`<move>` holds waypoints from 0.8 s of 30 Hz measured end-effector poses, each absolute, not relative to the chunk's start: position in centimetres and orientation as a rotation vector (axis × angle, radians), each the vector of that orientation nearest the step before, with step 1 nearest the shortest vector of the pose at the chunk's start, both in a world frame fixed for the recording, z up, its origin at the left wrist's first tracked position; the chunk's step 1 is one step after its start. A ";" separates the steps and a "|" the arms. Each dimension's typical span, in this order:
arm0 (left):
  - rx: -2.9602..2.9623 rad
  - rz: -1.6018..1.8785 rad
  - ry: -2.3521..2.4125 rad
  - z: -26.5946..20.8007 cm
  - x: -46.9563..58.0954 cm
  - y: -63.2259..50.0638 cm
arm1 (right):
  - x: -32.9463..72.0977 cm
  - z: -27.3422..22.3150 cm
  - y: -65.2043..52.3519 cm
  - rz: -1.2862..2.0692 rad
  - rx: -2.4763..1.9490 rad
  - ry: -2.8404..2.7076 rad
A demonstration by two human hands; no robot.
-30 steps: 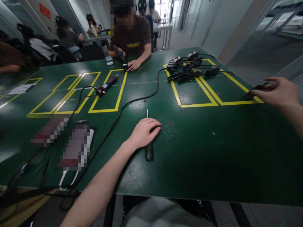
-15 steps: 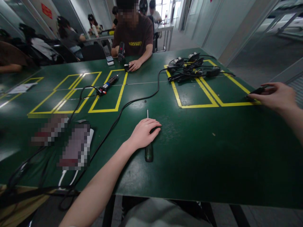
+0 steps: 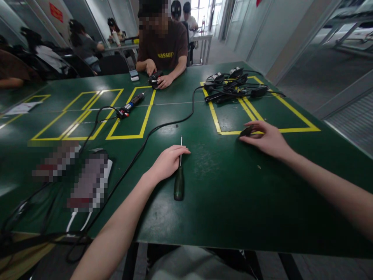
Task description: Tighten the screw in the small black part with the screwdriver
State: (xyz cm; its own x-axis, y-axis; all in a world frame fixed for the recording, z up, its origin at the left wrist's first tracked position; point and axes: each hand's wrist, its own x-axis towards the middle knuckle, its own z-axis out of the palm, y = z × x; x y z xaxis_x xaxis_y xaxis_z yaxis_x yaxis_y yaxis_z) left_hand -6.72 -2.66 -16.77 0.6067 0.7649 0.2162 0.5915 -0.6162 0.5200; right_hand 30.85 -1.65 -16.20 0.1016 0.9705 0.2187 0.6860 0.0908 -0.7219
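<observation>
A screwdriver (image 3: 178,182) with a dark green handle and a thin metal shaft lies on the green table, tip pointing away from me. My left hand (image 3: 166,161) rests beside its shaft, fingers stretched out across it and the thumb near it. The handle is uncovered. To the right, my right hand (image 3: 266,138) pinches a small black object (image 3: 245,132) between thumb and fingers, just above the table by the yellow tape. Its kind is hard to make out, since the fingers cover part of it.
Tangled black cables and plugs (image 3: 227,87) lie at the back right. A corded electric screwdriver (image 3: 132,104) sits at centre left, near blurred phone-like devices (image 3: 90,177). A black cable (image 3: 154,130) crosses the table. Opposite, a co-worker (image 3: 163,50) handles a dark tool.
My right hand has swung left from the table's far right with the black object. My left hand has shifted slightly left, uncovering the screwdriver's handle. The co-worker's dark tool has come down.
</observation>
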 end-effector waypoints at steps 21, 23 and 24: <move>2.472 0.379 1.135 -15.7 -8.3 -2.6 | 18.5 -14.0 -5.9 0.655 -0.888 -1.897; 2.434 0.408 1.113 -15.2 -9.0 -2.2 | 19.0 -13.5 -6.2 0.551 -0.860 -1.908; 2.415 0.422 1.100 -14.8 -9.4 -2.0 | 19.1 -13.3 -6.4 0.498 -0.847 -1.927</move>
State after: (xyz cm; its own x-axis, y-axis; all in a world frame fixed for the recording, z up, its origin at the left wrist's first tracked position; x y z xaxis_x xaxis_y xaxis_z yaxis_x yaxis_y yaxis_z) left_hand -9.40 -1.99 -14.82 0.6352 0.7673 0.0883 0.6295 -0.5805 0.5164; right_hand 19.08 -6.38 -13.35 -0.3190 0.7345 0.5990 0.3523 0.6786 -0.6445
